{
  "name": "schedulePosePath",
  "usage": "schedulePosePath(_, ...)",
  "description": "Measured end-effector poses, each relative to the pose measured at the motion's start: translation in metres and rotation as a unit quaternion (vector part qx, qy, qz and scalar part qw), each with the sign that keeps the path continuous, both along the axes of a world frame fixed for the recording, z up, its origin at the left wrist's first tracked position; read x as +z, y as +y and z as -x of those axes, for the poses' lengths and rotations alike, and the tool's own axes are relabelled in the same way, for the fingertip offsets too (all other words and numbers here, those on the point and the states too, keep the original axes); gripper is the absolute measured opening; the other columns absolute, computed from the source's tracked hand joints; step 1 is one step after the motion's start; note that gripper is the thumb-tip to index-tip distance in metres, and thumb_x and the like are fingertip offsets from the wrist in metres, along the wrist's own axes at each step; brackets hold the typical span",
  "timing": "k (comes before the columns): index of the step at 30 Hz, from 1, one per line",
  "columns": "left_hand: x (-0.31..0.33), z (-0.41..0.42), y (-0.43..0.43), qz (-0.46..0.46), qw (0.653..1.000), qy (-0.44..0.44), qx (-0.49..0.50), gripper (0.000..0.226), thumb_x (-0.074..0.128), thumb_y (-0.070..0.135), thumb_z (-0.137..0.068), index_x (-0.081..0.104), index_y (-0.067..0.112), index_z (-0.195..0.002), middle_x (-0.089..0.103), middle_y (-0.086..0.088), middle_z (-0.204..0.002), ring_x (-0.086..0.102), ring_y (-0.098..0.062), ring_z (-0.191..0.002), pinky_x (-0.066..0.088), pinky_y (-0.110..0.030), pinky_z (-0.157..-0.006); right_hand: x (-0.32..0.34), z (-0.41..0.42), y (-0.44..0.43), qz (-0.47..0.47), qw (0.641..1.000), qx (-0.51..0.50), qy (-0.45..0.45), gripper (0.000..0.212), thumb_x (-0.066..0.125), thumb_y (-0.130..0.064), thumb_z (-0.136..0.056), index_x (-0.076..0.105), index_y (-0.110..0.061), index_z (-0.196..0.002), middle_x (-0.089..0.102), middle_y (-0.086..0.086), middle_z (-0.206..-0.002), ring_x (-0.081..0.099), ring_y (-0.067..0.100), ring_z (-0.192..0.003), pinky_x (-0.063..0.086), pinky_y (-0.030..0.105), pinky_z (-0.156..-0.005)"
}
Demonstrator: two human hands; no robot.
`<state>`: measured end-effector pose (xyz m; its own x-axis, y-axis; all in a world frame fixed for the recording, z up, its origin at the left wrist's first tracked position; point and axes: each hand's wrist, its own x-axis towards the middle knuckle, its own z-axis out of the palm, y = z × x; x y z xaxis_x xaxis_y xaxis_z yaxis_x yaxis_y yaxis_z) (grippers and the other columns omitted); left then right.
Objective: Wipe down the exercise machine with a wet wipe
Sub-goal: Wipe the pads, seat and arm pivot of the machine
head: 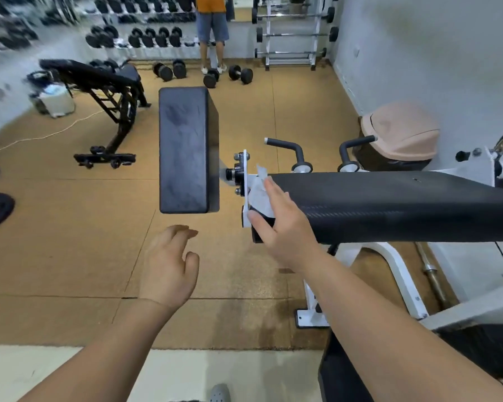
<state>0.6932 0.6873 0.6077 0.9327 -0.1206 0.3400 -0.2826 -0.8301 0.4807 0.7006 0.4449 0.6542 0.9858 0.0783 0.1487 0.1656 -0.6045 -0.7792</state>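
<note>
The exercise machine has a long black padded bench (395,207) on a white frame (395,274), with a separate black rectangular pad (186,149) bolted on at its left end. My right hand (282,224) presses a white wet wipe (259,192) with straight fingers against the bench's left end and the white bracket there. The thumb lies down the pad's end face. My left hand (172,265) hovers over the floor below the rectangular pad, fingers loosely curled, holding nothing.
Two black handles (291,147) rise behind the bench. A pink-lidded bin (401,132) stands by the right wall. A black incline bench (99,82) is at the left, dumbbells (212,75) lie on the floor, and a person (212,27) stands at the dumbbell rack.
</note>
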Motion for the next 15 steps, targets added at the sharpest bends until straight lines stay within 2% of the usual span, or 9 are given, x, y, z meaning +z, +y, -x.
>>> schedulePosePath(2, 0.012, -0.001, 0.012, 0.065, 0.997, -0.003, 0.034, 0.041, 0.044, 0.015, -0.084, 0.065, 0.005, -0.119, 0.062, -0.008, -0.121, 0.049, -0.022, -0.116, 0.033, -0.027, -0.100, 0.008, 0.003, 0.017, -0.020, 0.999, 0.026, -0.040, 0.073, 0.052, -0.036, -0.107, 0.015, -0.011, -0.164, 0.014, -0.002, -0.172, -0.003, -0.016, -0.149, 0.000, 0.023, -0.128)
schedulePosePath(3, 0.019, -0.003, 0.017, 0.096, 0.994, -0.012, 0.046, 0.041, 0.043, 0.015, -0.086, 0.063, 0.007, -0.121, 0.060, -0.004, -0.119, 0.050, -0.023, -0.116, 0.036, -0.031, -0.100, 0.013, 0.003, 0.026, -0.019, 0.998, 0.033, -0.052, 0.074, 0.050, -0.038, -0.106, 0.013, -0.012, -0.164, 0.011, -0.003, -0.173, -0.005, -0.016, -0.149, -0.002, 0.021, -0.127)
schedulePosePath(6, 0.040, -0.019, 0.027, 0.196, 0.978, -0.041, 0.054, 0.044, 0.039, 0.020, -0.091, 0.056, 0.012, -0.131, 0.052, 0.005, -0.123, 0.049, -0.014, -0.116, 0.041, -0.037, -0.099, 0.025, 0.001, 0.056, 0.061, 0.990, 0.036, -0.121, 0.081, 0.043, -0.049, -0.104, 0.005, -0.012, -0.165, -0.001, -0.002, -0.173, -0.010, 0.000, -0.156, -0.005, 0.026, -0.128)
schedulePosePath(8, 0.054, -0.035, 0.030, 0.254, 0.965, -0.057, 0.014, 0.048, 0.036, 0.026, -0.093, 0.052, 0.016, -0.138, 0.052, 0.007, -0.131, 0.050, -0.009, -0.118, 0.040, -0.031, -0.100, 0.026, -0.002, 0.077, 0.175, 0.969, 0.042, -0.168, 0.087, 0.036, -0.059, -0.103, 0.003, -0.008, -0.164, -0.009, 0.006, -0.173, -0.015, 0.013, -0.158, -0.007, 0.034, -0.129)
schedulePosePath(11, 0.069, -0.060, 0.039, 0.310, 0.944, -0.055, -0.094, 0.054, 0.030, 0.041, -0.097, 0.050, 0.020, -0.143, 0.053, 0.008, -0.139, 0.051, -0.006, -0.126, 0.038, -0.020, -0.102, 0.022, -0.007, 0.109, 0.296, 0.941, 0.019, -0.165, 0.098, 0.023, -0.074, -0.099, 0.003, -0.004, -0.164, -0.017, 0.015, -0.170, -0.022, 0.029, -0.157, -0.005, 0.049, -0.128)
schedulePosePath(15, 0.080, -0.088, 0.058, 0.316, 0.925, 0.008, -0.213, 0.058, 0.026, 0.048, -0.100, 0.051, 0.023, -0.145, 0.053, 0.011, -0.143, 0.052, -0.009, -0.129, 0.042, -0.027, -0.104, 0.050, -0.029, 0.128, 0.364, 0.923, -0.047, -0.114, 0.107, 0.003, -0.083, -0.091, -0.004, -0.005, -0.163, -0.024, 0.013, -0.169, -0.027, 0.029, -0.155, -0.012, 0.051, -0.126)
